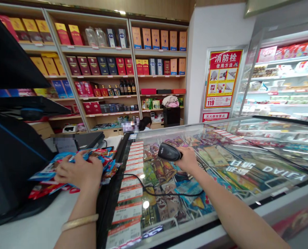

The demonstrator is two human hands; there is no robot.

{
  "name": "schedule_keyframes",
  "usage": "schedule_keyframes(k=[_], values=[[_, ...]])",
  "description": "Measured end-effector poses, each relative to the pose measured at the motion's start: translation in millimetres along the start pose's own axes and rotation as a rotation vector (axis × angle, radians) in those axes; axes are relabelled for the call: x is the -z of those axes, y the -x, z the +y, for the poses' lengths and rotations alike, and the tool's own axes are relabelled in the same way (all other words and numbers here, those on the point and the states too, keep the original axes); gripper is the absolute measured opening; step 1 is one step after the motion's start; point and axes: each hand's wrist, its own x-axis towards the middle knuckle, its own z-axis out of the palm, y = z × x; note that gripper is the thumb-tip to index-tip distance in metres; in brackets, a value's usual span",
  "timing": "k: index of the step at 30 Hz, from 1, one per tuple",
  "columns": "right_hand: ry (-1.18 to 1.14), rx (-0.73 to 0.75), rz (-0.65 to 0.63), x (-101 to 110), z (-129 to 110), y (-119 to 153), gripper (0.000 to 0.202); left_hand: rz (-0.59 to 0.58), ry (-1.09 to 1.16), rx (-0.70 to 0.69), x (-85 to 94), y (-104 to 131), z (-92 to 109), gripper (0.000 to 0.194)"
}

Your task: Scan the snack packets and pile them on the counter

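My left hand (81,170) is over a pile of red and blue snack packets (107,159) on the counter at the left, its fingers curled into them. Part of the pile is hidden under the palm. My right hand (187,159) is wrapped round the handle of a black barcode scanner (168,152), held above the glass top of a chest freezer (166,228). The scanner's head points left. Its black cable (164,194) loops across the glass towards the counter. Through the glass, several wrapped ice creams (162,169) show.
A black monitor (8,52) and stand crowd the left side of the white counter (16,235). Price labels (128,197) line the freezer's left edge. Behind it, a person's head (145,122) shows low before shelves (96,52) of boxed bottles. A lit display fridge (286,83) stands right.
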Motion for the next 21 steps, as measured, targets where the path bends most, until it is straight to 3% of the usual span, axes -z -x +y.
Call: schedule_keyframes(k=[2, 5, 10, 14, 17, 21], values=[[0.010, -0.024, 0.026, 4, 2, -2, 0.022, 0.000, 0.017, -0.080, -2.5, 5, 11, 0.022], [0.043, -0.088, 0.082, 10, 9, -6, 0.020, -0.149, 0.042, -0.228, -13.2, 23, 34, 0.025], [0.118, -0.248, 0.188, 15, 26, -11, 0.023, -0.672, 0.160, -0.499, -45.2, 79, 74, 0.030], [0.149, -0.298, 0.183, 12, 38, -12, 0.024, -1.033, 0.131, -0.661, -70.0, 119, 104, 0.037], [0.148, -0.327, 0.168, 12, 40, -12, 0.021, -1.188, 0.060, -0.704, -86.4, 136, 124, 0.049], [0.158, -0.351, 0.168, 14, 37, -13, 0.019, -1.298, 0.055, -0.763, -108.5, 147, 145, 0.057]])
